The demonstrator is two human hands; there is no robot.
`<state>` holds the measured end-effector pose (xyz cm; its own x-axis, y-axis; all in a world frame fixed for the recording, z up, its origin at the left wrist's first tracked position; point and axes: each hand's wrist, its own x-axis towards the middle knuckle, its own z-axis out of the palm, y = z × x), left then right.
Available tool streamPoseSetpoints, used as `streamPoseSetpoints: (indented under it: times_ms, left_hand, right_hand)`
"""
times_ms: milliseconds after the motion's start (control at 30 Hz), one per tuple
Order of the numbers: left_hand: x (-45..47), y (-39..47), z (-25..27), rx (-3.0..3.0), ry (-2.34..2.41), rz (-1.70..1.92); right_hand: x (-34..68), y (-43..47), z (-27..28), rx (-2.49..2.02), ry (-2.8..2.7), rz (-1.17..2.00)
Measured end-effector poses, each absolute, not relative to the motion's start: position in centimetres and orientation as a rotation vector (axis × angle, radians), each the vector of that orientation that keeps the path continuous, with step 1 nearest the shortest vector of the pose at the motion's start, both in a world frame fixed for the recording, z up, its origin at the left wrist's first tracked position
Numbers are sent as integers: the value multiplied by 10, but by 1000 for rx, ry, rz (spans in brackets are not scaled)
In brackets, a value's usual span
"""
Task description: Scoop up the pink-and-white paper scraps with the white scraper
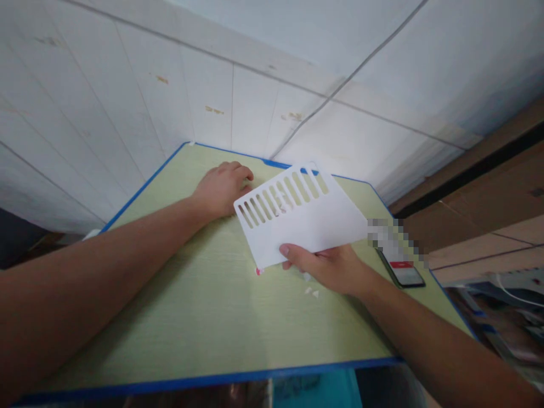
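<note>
My right hand [329,266] grips a white plastic card with a row of long slots [297,226]. The thumb lies on the card's near face, and the other fingers are behind it. The card is tilted and held above the table. To its left, my left hand [224,187] rests near the far side of the table, fingers loosely curled and thumb apart. No object shows in it, though the card is close to its fingertips. Through the slots, small pale shapes are visible, too blurred to name. A small pink-and-white piece [259,271] shows at the card's lower left corner.
The pale green table [204,317] has blue edging and meets a white panelled wall [208,85]. A phone [408,275] lies at the right, partly blurred out. Small white scraps [312,292] lie near my right wrist. A grey cable [340,88] runs along the wall; brown cardboard [480,209] stands at right.
</note>
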<state>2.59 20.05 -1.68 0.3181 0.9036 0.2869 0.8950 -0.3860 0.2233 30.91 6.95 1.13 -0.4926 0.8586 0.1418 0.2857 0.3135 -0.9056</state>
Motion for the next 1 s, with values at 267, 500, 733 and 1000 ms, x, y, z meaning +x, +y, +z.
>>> streamPoseSetpoints:
  times_ms: [267,500,733,1000]
  left_hand:
    - [32,192,-5,2514,1742,525]
    - [33,197,-12,2510,1829,544]
    - [35,194,-6,2566,1863,385]
    - [35,193,-5,2563,1899,341]
  right_hand:
    - [326,58,33,-999,-2061,1298]
    - [334,7,21,-1192,-1926,984]
    - [342,-43,-17,-1437,-1741,759]
    - [353,-46,-17,-1451,-1666,876]
